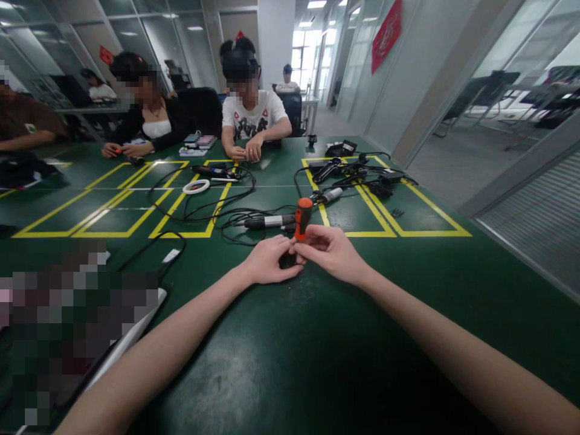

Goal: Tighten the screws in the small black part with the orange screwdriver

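An orange and black screwdriver (303, 216) stands nearly upright above the table, its handle on top. My right hand (334, 252) is closed in a pinch just under that handle, around the lower end of the tool. Against it, my left hand (270, 260) is closed on a small black part (287, 260) near the table top. Fingers hide most of that part and the screwdriver's tip, so I cannot tell whether the tip touches it. Just beyond my hands lies a silver and black cylindrical tool (270, 222) with a cable.
Yellow tape rectangles (115, 232) mark the green table (235, 362). Beyond lie black cables (190, 215), a white ring (196, 186), another silver tool (333, 194) and black devices (327, 171). A blurred-out device (131, 338) lies at left. Co-workers (254, 115) sit across the table.
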`<action>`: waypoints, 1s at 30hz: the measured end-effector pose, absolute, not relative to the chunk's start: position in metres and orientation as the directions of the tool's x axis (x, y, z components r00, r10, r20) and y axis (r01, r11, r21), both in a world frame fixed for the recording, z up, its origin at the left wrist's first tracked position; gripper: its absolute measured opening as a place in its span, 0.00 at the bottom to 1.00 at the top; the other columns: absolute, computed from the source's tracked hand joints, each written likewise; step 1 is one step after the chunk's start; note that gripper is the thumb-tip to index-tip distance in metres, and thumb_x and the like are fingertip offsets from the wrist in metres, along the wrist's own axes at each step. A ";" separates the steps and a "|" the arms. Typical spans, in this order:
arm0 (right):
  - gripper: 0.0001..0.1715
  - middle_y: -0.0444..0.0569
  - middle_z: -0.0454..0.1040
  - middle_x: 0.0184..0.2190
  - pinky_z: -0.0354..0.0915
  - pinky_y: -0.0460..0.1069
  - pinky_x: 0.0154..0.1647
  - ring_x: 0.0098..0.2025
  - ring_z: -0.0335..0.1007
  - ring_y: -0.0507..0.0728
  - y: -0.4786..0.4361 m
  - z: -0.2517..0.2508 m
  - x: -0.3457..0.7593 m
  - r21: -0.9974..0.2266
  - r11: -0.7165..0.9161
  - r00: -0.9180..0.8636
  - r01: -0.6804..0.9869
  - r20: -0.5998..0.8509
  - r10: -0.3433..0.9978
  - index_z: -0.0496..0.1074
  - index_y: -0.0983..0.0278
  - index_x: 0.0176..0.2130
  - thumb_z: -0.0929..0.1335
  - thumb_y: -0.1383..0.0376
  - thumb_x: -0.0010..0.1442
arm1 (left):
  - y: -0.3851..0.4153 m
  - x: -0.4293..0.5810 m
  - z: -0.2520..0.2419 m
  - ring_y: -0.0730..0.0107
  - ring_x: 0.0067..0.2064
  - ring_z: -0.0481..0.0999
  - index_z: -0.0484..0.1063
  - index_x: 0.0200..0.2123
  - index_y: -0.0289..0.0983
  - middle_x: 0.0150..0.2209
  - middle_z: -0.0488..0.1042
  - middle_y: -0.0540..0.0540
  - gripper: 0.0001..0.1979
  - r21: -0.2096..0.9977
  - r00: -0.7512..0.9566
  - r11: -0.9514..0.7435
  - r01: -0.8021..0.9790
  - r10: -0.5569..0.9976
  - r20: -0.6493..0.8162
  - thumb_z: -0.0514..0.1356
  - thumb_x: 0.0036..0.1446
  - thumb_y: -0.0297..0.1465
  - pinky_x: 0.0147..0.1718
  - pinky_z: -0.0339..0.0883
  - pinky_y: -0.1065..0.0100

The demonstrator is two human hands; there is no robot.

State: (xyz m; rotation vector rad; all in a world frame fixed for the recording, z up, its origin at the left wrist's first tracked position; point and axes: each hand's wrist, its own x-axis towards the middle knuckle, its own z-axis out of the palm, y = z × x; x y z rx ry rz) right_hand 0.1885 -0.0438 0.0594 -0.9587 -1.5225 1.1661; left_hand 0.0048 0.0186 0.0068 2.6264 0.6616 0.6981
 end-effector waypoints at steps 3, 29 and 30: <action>0.20 0.44 0.78 0.26 0.74 0.48 0.29 0.26 0.76 0.53 -0.044 0.057 0.187 -0.975 0.221 -0.197 -0.005 0.218 0.956 0.76 0.64 0.33 0.81 0.55 0.49 | 0.017 0.005 0.008 0.61 0.42 0.77 0.66 0.30 0.39 0.37 0.77 0.44 0.11 0.431 0.770 -0.828 0.359 0.524 0.364 0.61 0.59 0.38 0.41 0.70 0.63; 0.14 0.45 0.77 0.26 0.74 0.48 0.31 0.27 0.75 0.53 -0.051 0.059 0.189 -0.983 0.180 -0.301 -0.024 0.179 0.937 0.76 0.64 0.36 0.75 0.55 0.61 | 0.011 0.004 0.008 0.65 0.36 0.75 0.68 0.31 0.39 0.33 0.76 0.47 0.08 0.395 0.757 -0.864 0.314 0.478 0.445 0.60 0.59 0.36 0.35 0.67 0.66; 0.14 0.45 0.78 0.28 0.74 0.48 0.31 0.28 0.75 0.53 -0.051 0.058 0.188 -0.982 0.187 -0.282 -0.021 0.185 0.941 0.76 0.64 0.37 0.75 0.55 0.59 | 0.011 0.004 0.008 0.65 0.36 0.75 0.68 0.31 0.39 0.33 0.76 0.47 0.09 0.394 0.756 -0.863 0.317 0.481 0.444 0.60 0.59 0.37 0.35 0.67 0.66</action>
